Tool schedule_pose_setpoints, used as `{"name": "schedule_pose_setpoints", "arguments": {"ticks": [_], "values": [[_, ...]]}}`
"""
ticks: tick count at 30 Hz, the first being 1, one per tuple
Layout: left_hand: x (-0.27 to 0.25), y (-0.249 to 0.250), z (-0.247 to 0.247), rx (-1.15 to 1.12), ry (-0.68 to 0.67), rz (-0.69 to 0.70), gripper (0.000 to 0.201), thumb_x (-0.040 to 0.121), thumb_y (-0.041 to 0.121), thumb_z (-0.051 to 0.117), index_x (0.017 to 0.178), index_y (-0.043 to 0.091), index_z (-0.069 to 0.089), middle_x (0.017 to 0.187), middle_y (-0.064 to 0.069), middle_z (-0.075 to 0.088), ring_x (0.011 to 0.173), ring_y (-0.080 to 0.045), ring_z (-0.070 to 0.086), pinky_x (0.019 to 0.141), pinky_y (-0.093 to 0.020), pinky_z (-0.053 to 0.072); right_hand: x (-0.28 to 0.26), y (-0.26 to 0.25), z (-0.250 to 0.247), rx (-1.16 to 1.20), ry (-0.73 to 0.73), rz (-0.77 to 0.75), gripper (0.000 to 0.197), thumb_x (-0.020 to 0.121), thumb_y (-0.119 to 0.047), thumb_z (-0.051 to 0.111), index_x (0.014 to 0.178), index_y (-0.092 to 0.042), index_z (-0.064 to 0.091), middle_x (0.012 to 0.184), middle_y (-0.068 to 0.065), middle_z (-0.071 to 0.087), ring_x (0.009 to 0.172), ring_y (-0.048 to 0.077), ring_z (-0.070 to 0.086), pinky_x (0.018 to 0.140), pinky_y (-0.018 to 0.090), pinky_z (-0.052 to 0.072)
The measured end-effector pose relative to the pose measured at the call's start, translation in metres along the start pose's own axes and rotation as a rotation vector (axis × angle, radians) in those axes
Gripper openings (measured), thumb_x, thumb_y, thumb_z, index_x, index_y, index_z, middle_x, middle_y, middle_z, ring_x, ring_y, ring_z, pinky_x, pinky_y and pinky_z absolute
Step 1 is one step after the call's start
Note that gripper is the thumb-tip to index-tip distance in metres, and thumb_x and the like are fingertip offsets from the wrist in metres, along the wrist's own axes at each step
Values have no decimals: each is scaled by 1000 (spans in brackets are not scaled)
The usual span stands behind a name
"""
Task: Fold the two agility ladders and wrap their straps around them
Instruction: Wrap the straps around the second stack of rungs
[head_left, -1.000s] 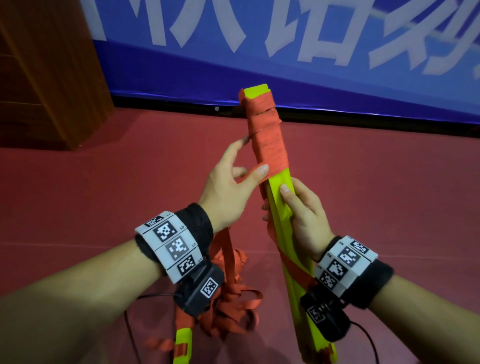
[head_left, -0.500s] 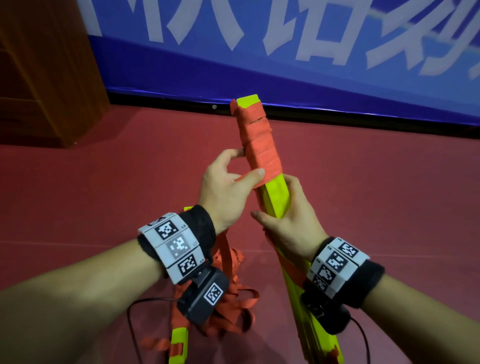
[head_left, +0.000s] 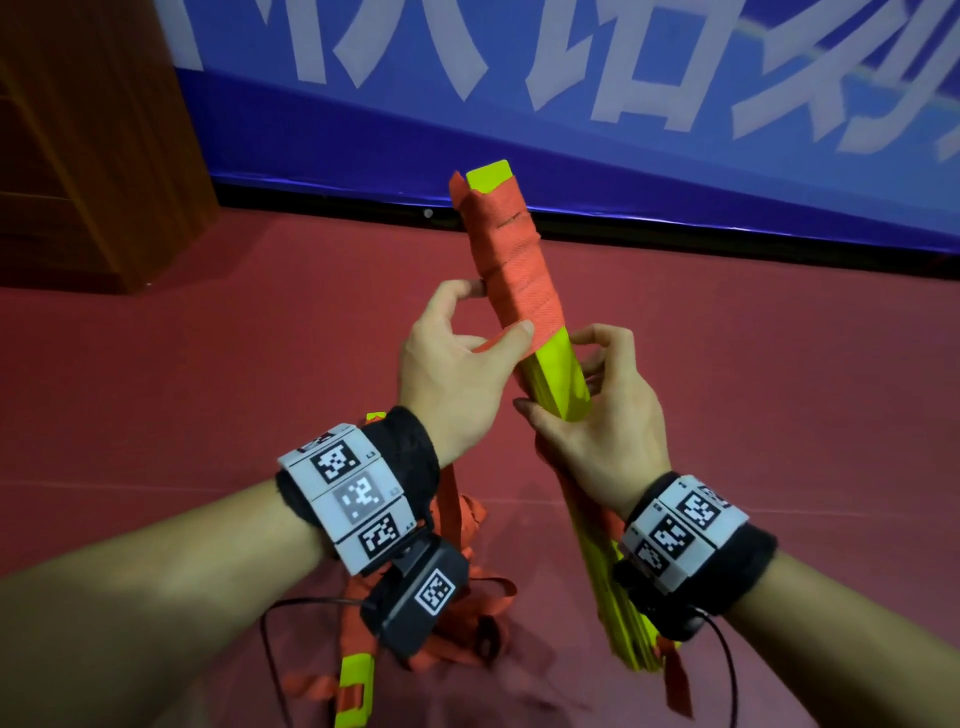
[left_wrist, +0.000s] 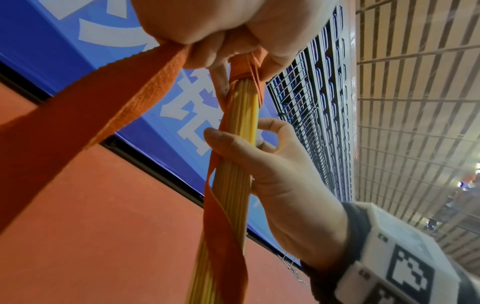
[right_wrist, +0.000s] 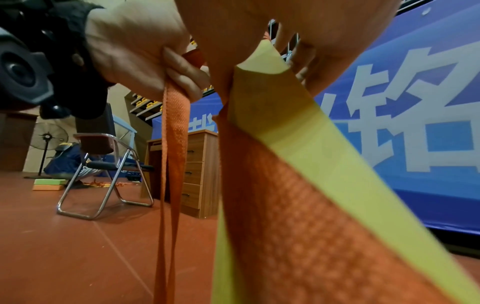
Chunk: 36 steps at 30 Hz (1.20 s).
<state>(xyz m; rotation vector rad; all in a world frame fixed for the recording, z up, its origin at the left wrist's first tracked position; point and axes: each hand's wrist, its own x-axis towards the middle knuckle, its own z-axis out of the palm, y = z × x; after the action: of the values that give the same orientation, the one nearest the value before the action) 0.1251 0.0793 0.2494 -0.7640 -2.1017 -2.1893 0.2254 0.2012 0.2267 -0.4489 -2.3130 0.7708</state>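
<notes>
The folded ladder (head_left: 553, 379), a stack of yellow-green rungs, is held tilted off the red floor (head_left: 208, 364), its upper end leaning away from the person toward the blue banner (head_left: 519, 130). The right hand (head_left: 597, 431) grips the stack around its middle, thumb across the near face and fingers curled behind; the rungs continue below this hand past the wrist. The left hand (head_left: 457, 374) sits just beside and slightly above the right hand, thumb pressing the orange strap (head_left: 519, 280) against the stack at the lower edge of the wound section, fingers curled round the far side. Above the left hand the strap is wound in several overlapping turns up to near the stack's top end, where a short length of bare yellow-green shows. In the left wrist view a free run of strap (left_wrist: 91, 115) leaves the left hand and passes down toward the camera, and a further length (left_wrist: 221, 236) twists along the rungs under the right hand (left_wrist: 285, 185). Below the left wrist, on the floor, lies the second ladder (head_left: 356, 686) in a loose heap of orange strap with yellow-green rungs showing. A wooden cabinet (head_left: 78, 145) stands well to the left of the left hand.
</notes>
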Motion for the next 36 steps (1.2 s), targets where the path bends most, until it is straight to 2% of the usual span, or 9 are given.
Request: {"name": "schedule_pose_setpoints", "arguments": {"ticks": [2,6,12,17,19,22,28,32,36], "values": [[0,1,-3,-9,0,9,34,85,26,80,112,22,60,46,6,51,37,-5,36,44,-17,28,0,-1,-3,-4,2,-27,67,73,-44,87,122,-37,42,92,-14,63,84,13,65,74,37,54],[-5,6,-8,6,-67,26,36,88,29,78,116,25,56,59,-10,65,39,-9,43,46,-22,36,-1,5,-2,46,-12,-39,59,78,-37,85,127,-29,53,112,-11,69,95,13,68,83,42,56],[-8,11,-10,16,-137,4,39,94,23,71,128,21,53,76,-4,75,42,-15,57,44,-23,45,1,13,2,113,-26,-49,57,85,-31,80,134,-26,53,108,-15,70,94,2,68,85,33,56],[-8,11,-11,64,-151,-26,40,93,26,73,127,23,52,84,2,76,46,-21,62,48,-25,49,1,19,3,61,-51,-123,59,89,-39,69,143,-25,50,111,-10,72,97,13,70,84,41,57],[-7,12,-11,78,-154,-33,37,92,28,73,123,24,52,85,3,76,46,-24,63,48,-25,49,1,21,3,10,-61,-155,59,91,-39,64,145,-22,48,104,-8,72,88,15,70,77,38,56],[-6,12,-11,92,-152,-29,36,91,29,75,119,25,52,83,3,74,46,-25,62,45,-24,47,0,24,4,-51,-63,-185,56,95,-35,58,148,-19,45,71,-18,55,56,-1,50,59,29,40],[-4,10,-10,94,-132,20,36,88,28,79,117,31,58,79,8,74,46,-16,59,44,-29,49,1,23,4,61,-64,-190,62,98,-25,57,155,-17,34,60,-12,53,51,5,53,52,21,35],[1,2,-12,147,-96,27,36,85,37,81,113,37,58,83,12,75,50,0,57,56,-33,47,3,21,5,139,-104,-166,70,96,-31,55,160,-25,26,68,3,66,55,17,61,62,38,50],[5,-2,-13,143,-144,-47,41,87,39,78,120,33,54,84,8,75,43,1,54,54,-28,43,4,26,8,232,-184,-141,73,98,-39,52,162,-35,16,91,8,75,73,27,72,70,49,56]]}}
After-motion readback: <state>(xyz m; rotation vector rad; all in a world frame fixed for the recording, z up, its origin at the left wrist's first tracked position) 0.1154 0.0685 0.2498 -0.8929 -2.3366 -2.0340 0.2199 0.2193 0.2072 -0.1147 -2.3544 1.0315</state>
